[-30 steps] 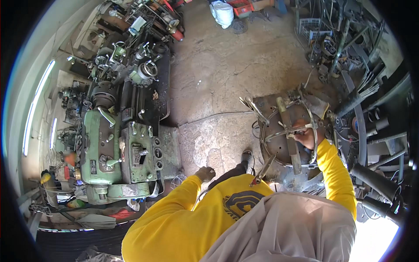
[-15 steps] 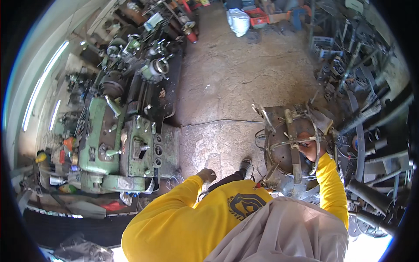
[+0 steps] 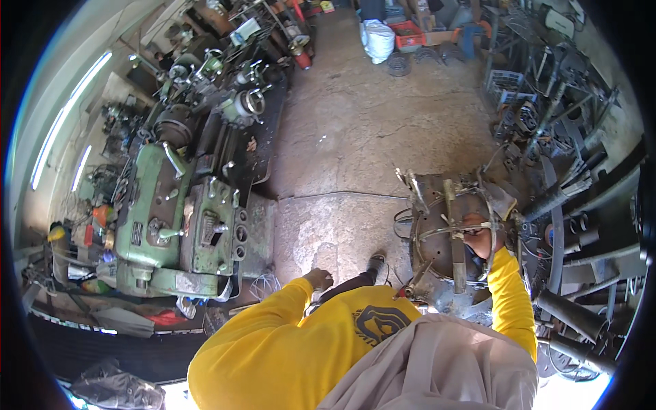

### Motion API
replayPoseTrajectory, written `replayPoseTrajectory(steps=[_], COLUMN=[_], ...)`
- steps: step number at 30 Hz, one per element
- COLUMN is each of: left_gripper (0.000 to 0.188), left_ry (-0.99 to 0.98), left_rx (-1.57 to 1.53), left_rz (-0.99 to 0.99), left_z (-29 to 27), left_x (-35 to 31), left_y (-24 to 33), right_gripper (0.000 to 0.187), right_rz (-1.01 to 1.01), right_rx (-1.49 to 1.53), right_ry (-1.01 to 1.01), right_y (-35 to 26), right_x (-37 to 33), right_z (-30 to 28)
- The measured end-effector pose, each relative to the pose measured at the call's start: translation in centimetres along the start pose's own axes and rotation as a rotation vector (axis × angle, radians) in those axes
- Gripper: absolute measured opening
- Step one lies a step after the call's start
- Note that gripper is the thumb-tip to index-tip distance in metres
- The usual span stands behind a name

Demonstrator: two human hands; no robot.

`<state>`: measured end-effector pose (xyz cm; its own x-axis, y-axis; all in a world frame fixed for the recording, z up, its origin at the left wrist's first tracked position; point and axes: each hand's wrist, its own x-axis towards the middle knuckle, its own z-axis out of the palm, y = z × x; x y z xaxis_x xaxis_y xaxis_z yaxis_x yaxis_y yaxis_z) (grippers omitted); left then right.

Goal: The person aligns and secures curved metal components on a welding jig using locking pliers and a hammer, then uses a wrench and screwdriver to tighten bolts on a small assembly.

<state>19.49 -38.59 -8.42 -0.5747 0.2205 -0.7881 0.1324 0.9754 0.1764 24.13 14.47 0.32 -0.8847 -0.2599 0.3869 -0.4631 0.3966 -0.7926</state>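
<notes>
A cluttered metal workshop is seen from above, with a concrete floor [image 3: 342, 150] in the middle and a large green metal lathe [image 3: 154, 212] along the left. To the person's right, over a dark, round-topped metal work stand [image 3: 437, 256], an open frame of thin, curved greyish metal bars [image 3: 493, 198] is set. The frame lies beside the body, well apart from the left hand [image 3: 318, 279] and directly at the right hand [image 3: 484, 239], which is much the nearer. A long, straight, flat metal bar [image 3: 459, 273] is crossed by the frame's rod; its long axis is pointed away from the body, while the rod is run roughly left to right. The right hand is placed inside the curve, fingers bent at the rod, but whether the rod is gripped cannot be told, since the fingertips are hidden. The left hand is hung low beside the dark-trousered leg [image 3: 348, 283], fingers apparently curled; nothing can be seen in it, and its palm is turned from view. The joints of the frame are hard to make out against dark metal, and the stand's legs are hidden.
</notes>
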Motion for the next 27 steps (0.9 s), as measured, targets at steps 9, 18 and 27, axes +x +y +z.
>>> replayPoseTrajectory(steps=[9,18,27], left_gripper=[0.046,0.041,0.042], left_ry=[-0.027,0.103,-0.033], left_rx=[0.021,0.062,0.037], left_rz=[-0.035,0.055,0.184], left_z=[-0.3,0.1,1.3], left_x=[-0.5,1.5,1.6], left_y=[-0.3,-3.3,-4.2], right_gripper=[0.027,0.022,0.031], right_rz=[0.467,0.299,0.415], right_rx=[0.293,0.004,0.399], right_ry=[-0.026,0.056,0.081], right_y=[-2.8,-3.1,1.2], right_x=[-0.6,0.7,-1.4], right_z=[1.1,0.4,2.7])
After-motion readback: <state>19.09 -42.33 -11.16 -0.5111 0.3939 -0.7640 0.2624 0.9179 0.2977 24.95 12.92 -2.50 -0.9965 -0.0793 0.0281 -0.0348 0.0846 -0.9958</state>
